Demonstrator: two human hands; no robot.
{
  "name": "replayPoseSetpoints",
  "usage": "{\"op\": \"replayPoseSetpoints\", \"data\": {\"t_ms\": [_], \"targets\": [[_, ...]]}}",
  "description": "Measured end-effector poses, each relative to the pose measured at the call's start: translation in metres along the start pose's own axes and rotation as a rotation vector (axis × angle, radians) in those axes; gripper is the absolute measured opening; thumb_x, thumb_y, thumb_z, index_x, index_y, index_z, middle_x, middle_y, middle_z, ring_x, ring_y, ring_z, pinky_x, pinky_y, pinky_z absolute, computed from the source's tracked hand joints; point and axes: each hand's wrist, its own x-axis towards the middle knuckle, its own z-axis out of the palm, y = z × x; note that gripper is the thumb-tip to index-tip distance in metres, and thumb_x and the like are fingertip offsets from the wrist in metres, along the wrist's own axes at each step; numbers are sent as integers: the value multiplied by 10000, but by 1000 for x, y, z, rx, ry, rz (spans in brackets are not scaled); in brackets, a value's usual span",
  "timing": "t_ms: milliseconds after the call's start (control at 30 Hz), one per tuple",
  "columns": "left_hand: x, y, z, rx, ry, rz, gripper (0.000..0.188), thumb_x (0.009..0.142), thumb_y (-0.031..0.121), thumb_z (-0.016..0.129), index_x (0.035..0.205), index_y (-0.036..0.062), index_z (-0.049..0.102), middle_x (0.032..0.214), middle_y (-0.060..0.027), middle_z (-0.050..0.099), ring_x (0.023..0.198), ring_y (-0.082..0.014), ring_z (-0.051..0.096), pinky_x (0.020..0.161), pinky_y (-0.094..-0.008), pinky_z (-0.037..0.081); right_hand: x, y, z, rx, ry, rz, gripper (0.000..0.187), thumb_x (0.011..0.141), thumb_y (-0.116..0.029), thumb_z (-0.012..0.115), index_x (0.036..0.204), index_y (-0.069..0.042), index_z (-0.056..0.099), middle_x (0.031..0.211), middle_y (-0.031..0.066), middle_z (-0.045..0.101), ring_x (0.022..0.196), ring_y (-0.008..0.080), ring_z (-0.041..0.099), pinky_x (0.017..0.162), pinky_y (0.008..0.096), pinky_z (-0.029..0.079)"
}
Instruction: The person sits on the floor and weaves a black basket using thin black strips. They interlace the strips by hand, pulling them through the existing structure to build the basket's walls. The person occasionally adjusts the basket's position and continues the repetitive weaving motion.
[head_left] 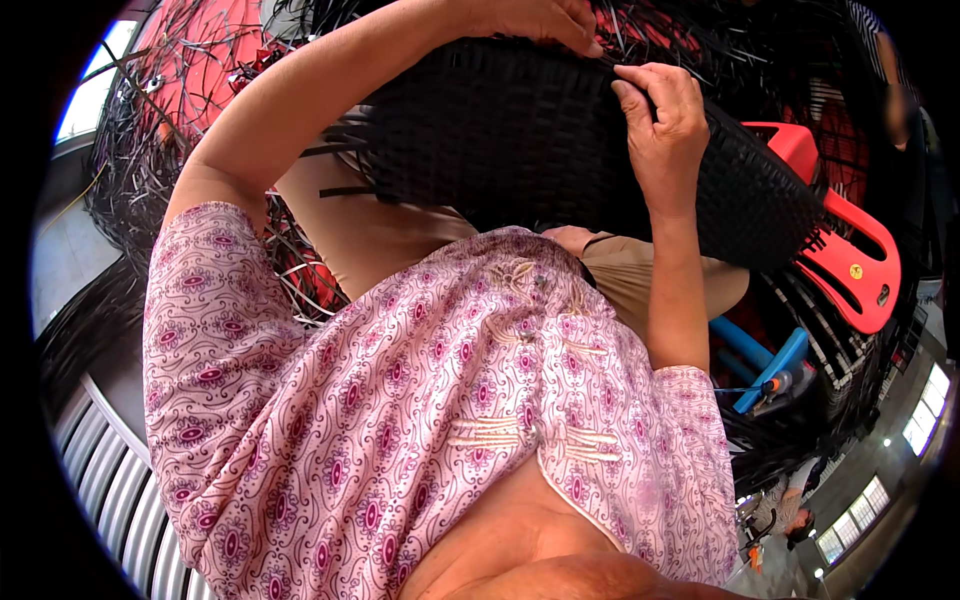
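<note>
Item: black woven panel (480,130), lying across the person's lap, loose strip ends (345,191) projecting at its left side. The left hand (530,18) is at the far edge, grip curled; whether it pinches a strip, I cannot tell. The right hand (668,120) is just beside it at that edge, thumb and forefinger nearly together; anything between them cannot be confirmed.

Judged handling: light for its breadth, springy rather than rigid, slightly slippery, not fragile. Hold is best taken on the close-woven body or edges, not the loose ends.

Surroundings: at left, a tangled heap of black strips (120,210), liable to snag; to the right, a blue item (778,370), seemingly a tool; farthest right, a red plastic piece (832,262) near the panel's right end, which restricts movement there.
</note>
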Motion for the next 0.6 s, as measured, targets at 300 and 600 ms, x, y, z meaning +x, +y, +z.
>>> {"op": "replayPoseSetpoints", "data": {"t_ms": [300,600], "targets": [[1,-7,1,-20,-47,330,169,890,200,717,935,37,726,805,-26,672,763,-109,575,711,-319,480,-12,8,12,-109,105,-150,146,833,-165,757,958,-99,720,982,39,652,919,259,617,795,388,504],[-26,-1,-11,78,162,242,216,959,226,642,1029,28,691,813,-47,666,768,-149,594,730,-337,504,-12,-6,9,-104,99,-166,262,838,-251,776,1041,-99,712,1104,67,659,1012,279,615,872,395,458]]}}
